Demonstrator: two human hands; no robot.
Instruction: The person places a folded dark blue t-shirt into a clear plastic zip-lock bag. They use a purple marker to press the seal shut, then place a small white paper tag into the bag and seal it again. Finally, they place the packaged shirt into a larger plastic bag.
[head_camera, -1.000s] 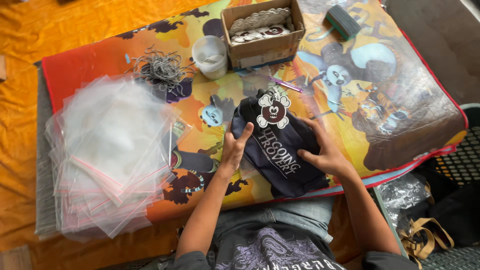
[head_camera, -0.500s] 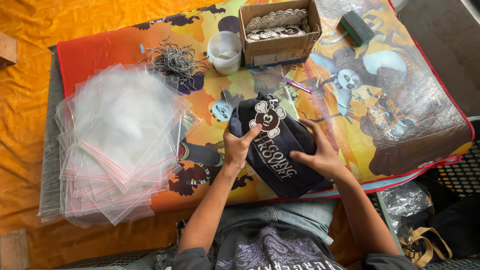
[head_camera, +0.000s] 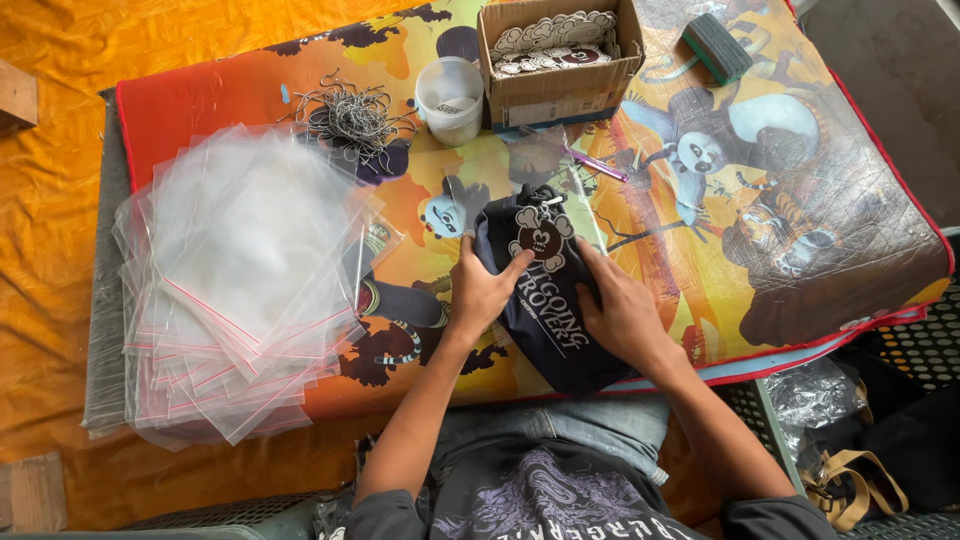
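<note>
A counter (head_camera: 860, 250) covered with a bright cartoon-printed cloth in orange, red and yellow fills most of the view, standing on an orange sheet (head_camera: 60, 200) spread over the floor. On the counter's left part lies a wide, loose stack of clear plastic bags (head_camera: 240, 280) with thin red sealing strips, fanned out and overhanging the near edge.

At the middle of the near edge lies a folded dark navy garment (head_camera: 545, 300) with white lettering and a round white cartoon tag at its top end. It rests tilted, its lower end reaching the counter's edge, inside or against a clear sleeve; which of the two cannot be told. The left hand (head_camera: 480, 290) lies flat on the garment's left side, fingers (head_camera: 515, 265) together and pressing down toward the tag. The right hand (head_camera: 620, 315) rests on its right side, fingers (head_camera: 590, 262) slightly apart and laid over the fabric, pressing rather than clamped around it.

At the far edge sits an open cardboard box (head_camera: 560, 90) full of round printed tags. Just left of it stands a white plastic cup (head_camera: 450, 100), and further left a tangle of thin grey strings (head_camera: 355, 120). A small green block (head_camera: 718, 48) lies right of the box, and a thin purple pen (head_camera: 595, 165) lies between the box and the garment.
</note>
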